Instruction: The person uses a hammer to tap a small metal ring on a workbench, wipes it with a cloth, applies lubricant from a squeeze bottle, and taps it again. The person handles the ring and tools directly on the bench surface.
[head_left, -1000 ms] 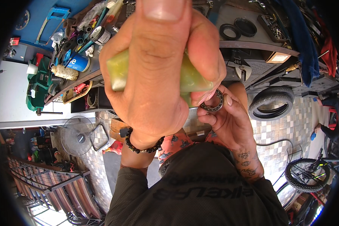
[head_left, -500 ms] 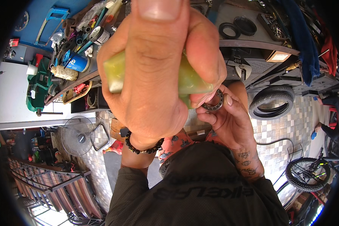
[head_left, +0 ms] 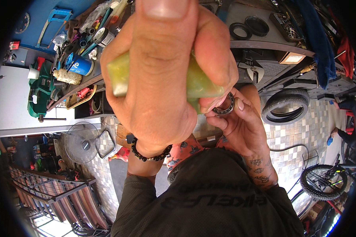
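Large and close to the camera, my left hand is wrapped around a translucent yellow-green squeeze tube. The thumb lies across the tube and hides its middle. A beaded bracelet circles that wrist. Just below and to the right, my right hand pinches a dark bearing ring between thumb and fingers. The ring is tilted, with its round opening partly in view. Fingertips of my left hand come right up to the ring's left side; whether the tube's end touches it is hidden.
A cluttered workbench ahead carries two black rings, a tray of small metal parts and a blue can. An adjustable wrench hangs at its edge. Tires lie right; a fan stands left.
My left hand and the tube have shifted very slightly to the left. The right hand keeps its pinch on the bearing ring, almost unmoved.
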Motion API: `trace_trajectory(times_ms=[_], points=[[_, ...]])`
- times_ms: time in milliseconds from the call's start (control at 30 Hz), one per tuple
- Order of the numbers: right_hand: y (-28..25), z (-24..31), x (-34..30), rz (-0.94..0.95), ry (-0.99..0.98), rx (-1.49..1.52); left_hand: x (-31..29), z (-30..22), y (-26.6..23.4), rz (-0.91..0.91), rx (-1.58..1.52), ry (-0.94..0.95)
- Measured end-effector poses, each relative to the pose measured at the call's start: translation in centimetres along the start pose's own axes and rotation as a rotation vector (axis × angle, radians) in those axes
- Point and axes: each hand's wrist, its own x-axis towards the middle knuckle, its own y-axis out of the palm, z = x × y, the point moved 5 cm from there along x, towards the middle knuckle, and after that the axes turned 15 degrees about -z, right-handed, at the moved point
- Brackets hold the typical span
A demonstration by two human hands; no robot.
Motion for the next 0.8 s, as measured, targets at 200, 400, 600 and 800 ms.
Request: trace_trajectory(times_ms=[200,400,600,800], points=[[0.12,0.00,0.11,0.000,0.004,0.011,0.09,-0.20,-0.23,-0.049,0.124,-0.099],[0.26,0.03,0.14,-0.006,0.002,0.007,0.12,-0.42,0.01,-0.001,0.092,-0.070],[0.33,0.03,0.24,0.025,-0.011,0.019,0.23,-0.23,0.11,0.004,-0.012,-0.001],[0.32,-0.01,0.30,0.030,-0.019,0.017,-0.14,-0.33,0.31,-0.019,0.020,-0.047]])
